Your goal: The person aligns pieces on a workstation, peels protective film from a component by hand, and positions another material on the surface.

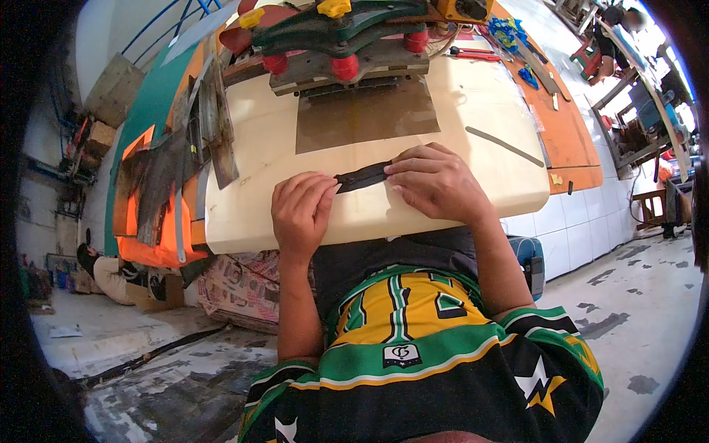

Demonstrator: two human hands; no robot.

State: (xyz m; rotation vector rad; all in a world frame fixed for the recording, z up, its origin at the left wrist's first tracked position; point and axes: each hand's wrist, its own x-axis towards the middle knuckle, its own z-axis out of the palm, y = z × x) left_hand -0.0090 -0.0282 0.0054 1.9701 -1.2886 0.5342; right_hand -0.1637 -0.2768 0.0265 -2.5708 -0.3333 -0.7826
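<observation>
Between my two hands a dark strip (362, 177) is stretched just over the front of the cream-coloured tabletop; its exact kind I cannot make out. My left hand (304, 210) pinches the strip's left end between thumb and fingers. The right end is gripped by my right hand (436, 181), its fingers bent over it. Beyond the strip lies a brown flat sheet (365, 118), partly under the press (343, 44), which has a green frame and red cylindrical feet. A thin grey strip (506, 146) rests on the tabletop to the right of my right hand.
Long dark strips (159, 177) are heaped at the table's left over orange material (129, 214). Red-handled cutters (473, 54) lie at the back right, near a blue-yellow wrapper (508, 33). Two other people (617, 37) are farther off, one at right, one low at left.
</observation>
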